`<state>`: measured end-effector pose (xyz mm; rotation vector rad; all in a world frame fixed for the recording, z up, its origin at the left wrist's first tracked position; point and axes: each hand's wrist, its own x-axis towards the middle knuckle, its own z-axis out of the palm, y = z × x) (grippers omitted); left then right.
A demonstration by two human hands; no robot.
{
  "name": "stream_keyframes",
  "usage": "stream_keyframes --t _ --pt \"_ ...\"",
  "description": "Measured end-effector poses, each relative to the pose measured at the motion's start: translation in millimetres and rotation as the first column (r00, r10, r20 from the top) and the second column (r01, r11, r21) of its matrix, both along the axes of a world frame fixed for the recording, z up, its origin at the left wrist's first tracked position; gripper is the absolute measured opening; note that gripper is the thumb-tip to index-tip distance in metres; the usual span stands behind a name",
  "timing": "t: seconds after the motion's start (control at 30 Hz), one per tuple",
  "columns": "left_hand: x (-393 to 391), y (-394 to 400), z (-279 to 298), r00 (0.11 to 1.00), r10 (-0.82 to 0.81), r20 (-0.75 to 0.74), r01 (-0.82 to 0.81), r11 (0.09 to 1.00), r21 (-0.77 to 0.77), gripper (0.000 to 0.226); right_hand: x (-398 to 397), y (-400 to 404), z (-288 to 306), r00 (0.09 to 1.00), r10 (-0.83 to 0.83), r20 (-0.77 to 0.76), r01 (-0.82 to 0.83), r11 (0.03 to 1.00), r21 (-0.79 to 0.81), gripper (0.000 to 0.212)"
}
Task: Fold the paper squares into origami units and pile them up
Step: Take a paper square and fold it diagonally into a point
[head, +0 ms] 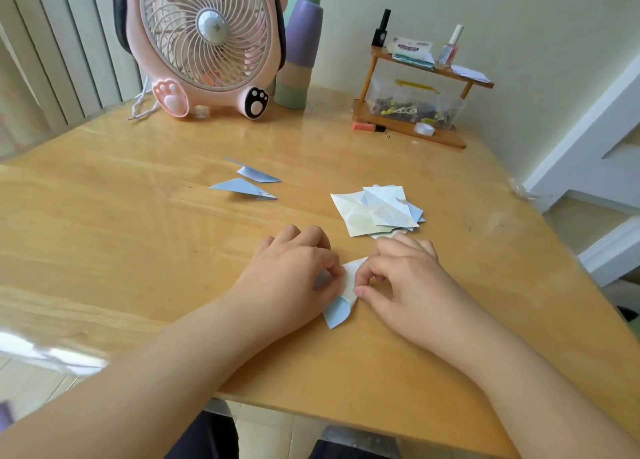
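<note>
A light blue and white paper piece (341, 306) lies on the wooden table (138, 233) between my hands, partly folded. My left hand (294, 271) has its fingers curled over the paper's left side and pinches it. My right hand (405, 278) pinches the paper's right edge between thumb and forefinger. Much of the paper is hidden under my fingers. A loose stack of unfolded paper squares (379, 211) sits just beyond my right hand. Two folded pointed units (247, 181) lie farther back, left of the stack.
A pink desk fan (207, 43) stands at the back, with stacked pastel cups (299, 53) beside it. A small wooden shelf (412, 126) with bottles and a clear box sits at the back right. The table's front edge runs just below my forearms.
</note>
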<state>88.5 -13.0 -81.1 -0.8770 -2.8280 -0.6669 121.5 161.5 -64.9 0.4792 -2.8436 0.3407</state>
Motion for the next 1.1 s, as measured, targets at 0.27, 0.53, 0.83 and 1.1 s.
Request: stream_keyframes --t 0.27,0.53,0.83,1.1 --pt "-1 0 0 1.0 -0.005 0.007 0.005 1.0 -0.005 0.023 3 -1 -1 1.0 -0.002 -0.025 0.002 1.0 -0.011 0.007" --pt "-1 -1 0 1.0 -0.004 0.016 0.004 1.0 -0.005 0.024 7 -2 -1 0.999 0.029 -0.045 -0.03 0.999 -0.021 0.006" --pt "-1 -1 0 0.999 -0.007 0.031 0.007 1.0 -0.01 0.026 24 -8 0 0.995 0.077 0.056 -0.07 0.991 -0.118 0.011" --pt "-2 -1 -5 1.0 -0.012 -0.017 0.013 0.998 0.064 0.031 9 -1 -1 0.988 -0.077 0.132 0.1 0.978 -0.184 0.026"
